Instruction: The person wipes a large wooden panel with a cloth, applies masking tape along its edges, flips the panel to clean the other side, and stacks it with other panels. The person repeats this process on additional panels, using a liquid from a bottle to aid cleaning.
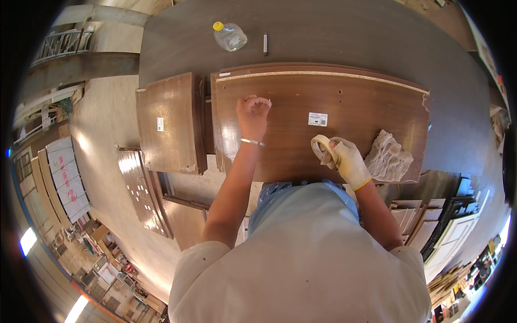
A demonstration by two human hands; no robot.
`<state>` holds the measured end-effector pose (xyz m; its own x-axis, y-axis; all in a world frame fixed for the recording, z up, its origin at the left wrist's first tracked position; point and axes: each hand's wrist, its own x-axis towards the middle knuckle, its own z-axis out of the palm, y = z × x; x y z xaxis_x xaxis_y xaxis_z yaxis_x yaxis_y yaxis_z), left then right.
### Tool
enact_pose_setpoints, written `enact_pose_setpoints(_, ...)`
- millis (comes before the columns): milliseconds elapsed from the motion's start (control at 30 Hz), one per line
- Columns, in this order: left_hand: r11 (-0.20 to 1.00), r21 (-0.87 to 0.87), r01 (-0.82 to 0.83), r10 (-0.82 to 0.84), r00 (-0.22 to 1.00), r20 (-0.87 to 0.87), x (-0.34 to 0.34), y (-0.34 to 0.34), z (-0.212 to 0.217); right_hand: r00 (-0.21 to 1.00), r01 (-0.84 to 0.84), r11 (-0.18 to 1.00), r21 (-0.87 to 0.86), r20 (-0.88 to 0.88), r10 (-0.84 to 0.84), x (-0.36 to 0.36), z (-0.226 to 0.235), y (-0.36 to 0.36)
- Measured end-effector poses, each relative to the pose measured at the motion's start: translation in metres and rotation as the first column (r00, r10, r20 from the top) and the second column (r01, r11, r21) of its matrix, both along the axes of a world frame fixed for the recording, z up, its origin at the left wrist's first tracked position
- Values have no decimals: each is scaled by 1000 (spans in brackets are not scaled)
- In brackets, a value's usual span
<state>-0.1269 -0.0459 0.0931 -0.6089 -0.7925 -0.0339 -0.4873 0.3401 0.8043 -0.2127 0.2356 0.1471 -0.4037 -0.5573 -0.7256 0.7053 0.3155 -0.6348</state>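
A dark brown wooden panel [350, 134] lies flat on a grey work table [334, 37]. My left hand [253, 114] is bare, with a thin bracelet at the wrist, and rests on the panel near its far left part with the fingers curled together; whether it pinches something small I cannot tell. My right hand [349, 160] wears a cream glove and holds a roll of beige tape [321, 147] just above the panel's near edge. A crumpled pale rag [389, 157] lies on the panel right beside the gloved hand.
A second brown panel [167, 124] lies to the left, over the table edge. A clear plastic bottle with a yellow cap [229, 35] and a small dark stick [265, 44] lie at the table's far side. Stacked wooden parts [425, 220] stand at lower right, slatted boards [141, 194] at left.
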Motion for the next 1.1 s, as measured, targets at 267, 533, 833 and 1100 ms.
enact_pose_setpoints(267, 962, -258, 84, -49, 989, 141, -14, -8, -66, 1000, 24, 1000, 18, -7, -24, 7, 2, 2)
enact_pose_setpoints(533, 992, 115, -57, 49, 996, 71, -30, -22, -77, 998, 56, 998, 4, 24, -56, 12, -4, 9)
enact_pose_setpoints(833, 951, 257, -174, 144, 981, 131, -36, -25, -68, 996, 81, 997, 9, 45, -82, 10, -5, 7)
enact_pose_setpoints(1100, 955, 228, -190, 144, 968, 204, -43, -15, -61, 998, 51, 999, -2, 28, -51, 10, -3, 6)
